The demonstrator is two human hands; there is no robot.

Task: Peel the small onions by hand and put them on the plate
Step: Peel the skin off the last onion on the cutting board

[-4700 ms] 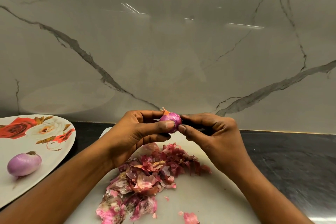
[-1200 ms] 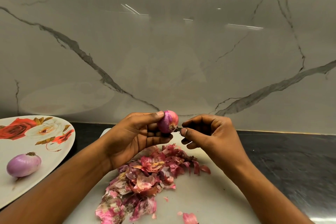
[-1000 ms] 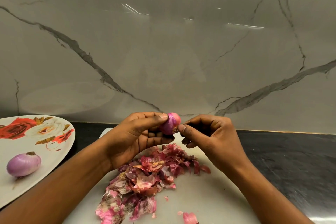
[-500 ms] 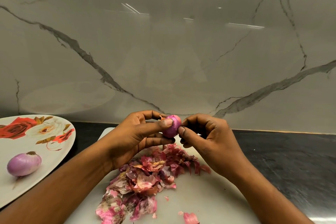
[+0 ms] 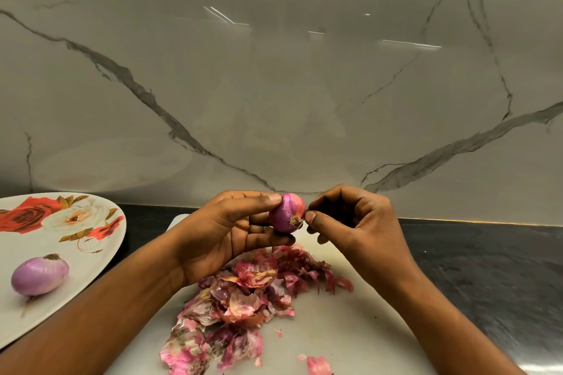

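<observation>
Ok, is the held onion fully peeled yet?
Not fully: the held onion shows purple flesh, but a reddish skin patch and the root tuft remain.

Held onion (image 5: 285,214) purple and pink; plate (image 5: 91,268) white (red and cream roses); peels (image 5: 243,292) pink; wall (image 5: 274,85) grey-veined.

No readable text, label, brand, number or sign anywhere in your view. Plate (image 5: 86,271) at your 9 o'clock: rose print only, no lettering.
</observation>
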